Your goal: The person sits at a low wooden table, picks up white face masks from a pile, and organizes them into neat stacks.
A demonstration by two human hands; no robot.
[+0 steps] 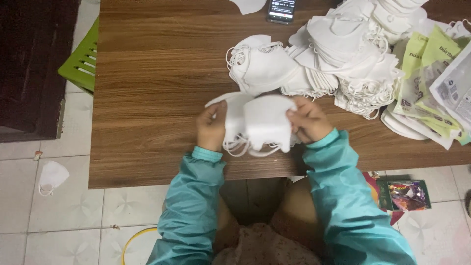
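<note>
My left hand [211, 128] and my right hand [307, 119] together hold a small stack of white folded face masks [260, 120] just above the near part of the wooden table [152, 98]. The left hand grips the stack's left side, the right hand pinches its right edge. Elastic ear loops hang below the stack. Both arms wear teal sleeves. Behind the held stack lies a bundle of white masks [260, 66], and a larger heap of white masks [353, 49] spreads over the table's far right.
Green and white plastic packets [431, 83] lie at the table's right edge. A phone [281, 10] rests at the far edge. One mask [51, 176] lies on the tiled floor at left, near a green plastic stool [81, 61]. A colourful packet [407, 194] sits on the floor at right.
</note>
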